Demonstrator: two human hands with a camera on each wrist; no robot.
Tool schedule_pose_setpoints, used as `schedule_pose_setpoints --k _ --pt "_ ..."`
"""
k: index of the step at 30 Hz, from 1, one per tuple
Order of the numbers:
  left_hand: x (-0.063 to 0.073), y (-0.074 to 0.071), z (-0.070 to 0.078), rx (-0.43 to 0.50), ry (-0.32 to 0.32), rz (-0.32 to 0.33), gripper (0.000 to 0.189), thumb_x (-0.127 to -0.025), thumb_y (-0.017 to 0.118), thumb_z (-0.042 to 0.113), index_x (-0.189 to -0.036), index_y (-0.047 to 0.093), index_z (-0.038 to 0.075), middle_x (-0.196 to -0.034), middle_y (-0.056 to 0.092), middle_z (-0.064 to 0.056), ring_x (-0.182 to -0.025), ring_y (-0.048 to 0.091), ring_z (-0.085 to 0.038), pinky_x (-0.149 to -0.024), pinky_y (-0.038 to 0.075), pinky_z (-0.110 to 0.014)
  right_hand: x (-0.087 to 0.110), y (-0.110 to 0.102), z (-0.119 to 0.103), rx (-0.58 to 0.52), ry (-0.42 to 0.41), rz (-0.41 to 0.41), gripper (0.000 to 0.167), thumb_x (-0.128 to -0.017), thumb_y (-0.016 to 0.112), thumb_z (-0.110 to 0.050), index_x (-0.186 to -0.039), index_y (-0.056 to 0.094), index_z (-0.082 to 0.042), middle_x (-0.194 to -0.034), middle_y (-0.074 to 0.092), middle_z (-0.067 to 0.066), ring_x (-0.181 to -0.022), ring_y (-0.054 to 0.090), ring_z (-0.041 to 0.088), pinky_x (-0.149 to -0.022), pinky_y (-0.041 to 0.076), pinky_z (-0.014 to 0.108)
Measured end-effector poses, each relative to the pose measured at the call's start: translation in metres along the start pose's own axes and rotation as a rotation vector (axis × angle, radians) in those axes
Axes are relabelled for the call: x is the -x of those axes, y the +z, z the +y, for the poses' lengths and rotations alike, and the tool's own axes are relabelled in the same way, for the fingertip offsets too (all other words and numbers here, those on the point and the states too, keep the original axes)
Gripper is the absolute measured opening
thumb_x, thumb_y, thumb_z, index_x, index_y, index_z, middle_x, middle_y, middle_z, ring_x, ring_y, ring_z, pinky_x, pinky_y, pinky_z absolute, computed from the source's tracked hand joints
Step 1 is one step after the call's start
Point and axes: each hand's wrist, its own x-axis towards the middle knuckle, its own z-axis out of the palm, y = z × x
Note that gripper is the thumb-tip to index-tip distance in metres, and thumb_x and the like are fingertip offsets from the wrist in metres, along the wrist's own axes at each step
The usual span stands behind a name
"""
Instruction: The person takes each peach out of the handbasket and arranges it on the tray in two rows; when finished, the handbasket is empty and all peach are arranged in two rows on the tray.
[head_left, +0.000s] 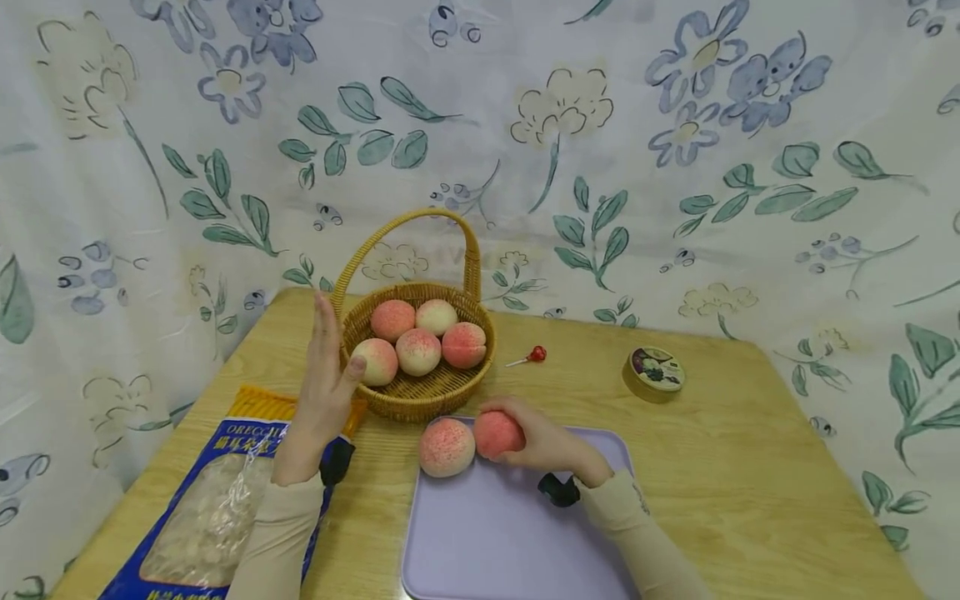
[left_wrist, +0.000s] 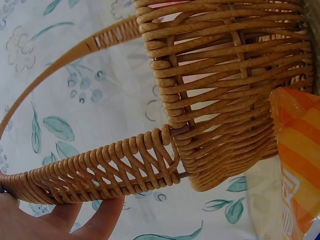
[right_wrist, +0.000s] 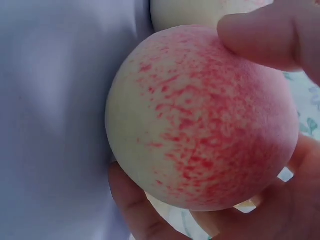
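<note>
My right hand (head_left: 551, 440) grips a pink peach (head_left: 498, 435) at the back of the lilac tray (head_left: 502, 533). The right wrist view shows thumb and fingers curved around that peach (right_wrist: 200, 125), which is pale on its tray side and speckled red elsewhere. Beside it on the tray rests another speckled peach (head_left: 447, 447). My left hand (head_left: 322, 392) is raised with straight fingers at the left side of the wicker basket (head_left: 408, 406). In the left wrist view, its fingers (left_wrist: 102, 217) lie against the basket's handle (left_wrist: 100, 170). Several peaches (head_left: 418, 352) sit inside the basket.
A blue and orange pasta bag (head_left: 206, 517) lies at the left, partly under my left forearm. Behind the tray is a red lollipop (head_left: 536, 354), with a round tin (head_left: 654, 373) farther right. A floral curtain (head_left: 480, 150) hangs behind the wooden table (head_left: 735, 467).
</note>
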Motion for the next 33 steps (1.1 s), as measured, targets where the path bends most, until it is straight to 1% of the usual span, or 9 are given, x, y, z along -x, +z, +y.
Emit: schedule_pose_setpoints --k 6,9,13,16,19,22,25,28,33 --pt "0.001 -0.005 -0.001 -0.012 0.005 0.025 0.083 -0.100 0.032 0.057 -0.156 -0.005 0.007 -0.164 -0.012 -0.007 -0.152 -0.009 -0.027 -0.119 -0.003 -0.058 -0.005 -0.005 -0.003 -0.020 -0.023 -0.093 0.061 -0.082 0.071 -0.008 -0.139 0.048 -0.011 -0.145 0.046 0.010 -0.140 0.037 0.033 -0.106 0.041 0.045" --pt "0.000 -0.005 -0.002 -0.018 0.019 0.039 0.083 -0.101 0.032 0.057 -0.156 -0.004 0.006 -0.164 -0.011 -0.007 -0.152 -0.009 -0.025 -0.120 -0.003 -0.057 -0.006 -0.010 -0.004 -0.012 -0.040 -0.133 0.061 -0.083 0.070 -0.009 -0.139 0.048 -0.011 -0.147 0.044 0.013 -0.143 0.031 0.037 -0.109 0.039 0.048" --pt "0.000 -0.004 -0.002 -0.014 0.025 0.040 0.084 -0.100 0.033 0.057 -0.156 -0.003 0.004 -0.164 -0.011 -0.008 -0.152 -0.008 -0.027 -0.120 -0.002 -0.057 -0.006 -0.016 -0.005 -0.004 -0.027 -0.187 0.061 -0.084 0.070 -0.009 -0.141 0.049 -0.014 -0.151 0.039 0.015 -0.147 0.024 0.038 -0.111 0.034 0.054" --pt "0.000 -0.005 -0.002 -0.013 0.017 0.034 0.085 -0.100 0.032 0.057 -0.155 -0.003 0.003 -0.164 -0.011 -0.008 -0.152 -0.007 -0.030 -0.119 -0.002 -0.058 -0.007 -0.019 -0.006 0.014 -0.013 -0.218 0.063 -0.085 0.070 -0.011 -0.143 0.047 -0.017 -0.153 0.037 0.015 -0.147 0.022 0.039 -0.112 0.033 0.055" --pt "0.000 -0.006 -0.001 -0.012 -0.001 0.025 0.083 -0.101 0.033 0.056 -0.156 -0.003 0.005 -0.164 -0.011 -0.007 -0.152 -0.007 -0.030 -0.119 -0.001 -0.059 -0.008 -0.020 -0.007 0.042 -0.024 -0.238 0.064 -0.085 0.069 -0.012 -0.144 0.046 -0.015 -0.152 0.037 0.017 -0.145 0.026 0.040 -0.111 0.035 0.053" --pt "0.000 -0.006 0.000 -0.015 -0.022 0.014 0.082 -0.101 0.033 0.056 -0.156 -0.005 0.009 -0.164 -0.012 -0.005 -0.152 -0.008 -0.029 -0.119 -0.001 -0.059 -0.009 -0.025 -0.011 0.043 -0.019 -0.232 0.063 -0.084 0.065 -0.011 -0.144 0.045 -0.009 -0.151 0.039 0.019 -0.142 0.032 0.038 -0.111 0.034 0.054" --pt "0.000 -0.005 0.000 -0.018 -0.028 0.012 0.081 -0.101 0.033 0.056 -0.156 -0.005 0.011 -0.164 -0.012 -0.007 -0.151 -0.008 -0.031 -0.119 -0.001 -0.060 -0.014 -0.035 -0.017 0.012 -0.002 -0.192 0.060 -0.087 0.060 -0.009 -0.144 0.043 -0.004 -0.150 0.042 0.016 -0.140 0.037 0.037 -0.109 0.034 0.059" --pt "0.001 -0.005 0.000 -0.017 -0.023 0.013 0.080 -0.101 0.034 0.054 -0.156 -0.005 0.012 -0.164 -0.011 -0.008 -0.151 -0.007 -0.033 -0.119 0.000 -0.060 -0.023 -0.047 -0.024 -0.019 -0.005 -0.141 0.055 -0.091 0.058 -0.010 -0.143 0.043 -0.002 -0.148 0.044 0.015 -0.137 0.038 0.039 -0.105 0.036 0.062" --pt "0.002 -0.002 0.000 -0.013 -0.025 0.003 0.077 -0.102 0.035 0.050 -0.157 -0.006 0.014 -0.164 -0.012 -0.005 -0.152 -0.008 -0.029 -0.119 0.000 -0.058 -0.047 -0.063 -0.037 -0.033 -0.002 -0.088 0.056 -0.091 0.063 -0.011 -0.142 0.043 0.000 -0.146 0.045 0.019 -0.133 0.042 0.041 -0.105 0.038 0.059"
